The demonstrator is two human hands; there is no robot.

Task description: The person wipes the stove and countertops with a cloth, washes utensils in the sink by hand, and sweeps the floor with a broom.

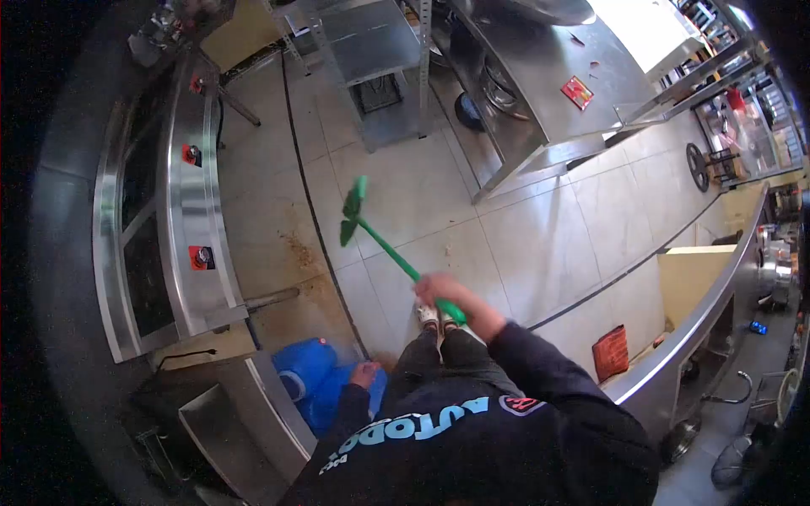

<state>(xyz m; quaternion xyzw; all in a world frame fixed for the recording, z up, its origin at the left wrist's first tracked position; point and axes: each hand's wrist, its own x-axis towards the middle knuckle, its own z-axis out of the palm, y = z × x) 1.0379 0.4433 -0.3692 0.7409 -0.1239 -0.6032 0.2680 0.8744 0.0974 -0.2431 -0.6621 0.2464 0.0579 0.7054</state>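
Observation:
My right hand [439,289] is closed around the handle of a green broom [388,247]. The broom slants away to the upper left, its dark green head [352,211] over the tiled floor in front of my feet. My left hand [364,374] hangs low by my side, close to the blue plastic containers [316,371]; its fingers are too small and blurred to read. My shoes [428,315] show just below my right hand.
A steel cooking range [190,211] with red-backed knobs stands at left. Brown dirt [297,249] marks the tiles beside it. Ahead are a steel shelf rack [371,51] and steel table [548,76]. A curved counter [688,337] and reddish-brown mat [610,352] lie at right.

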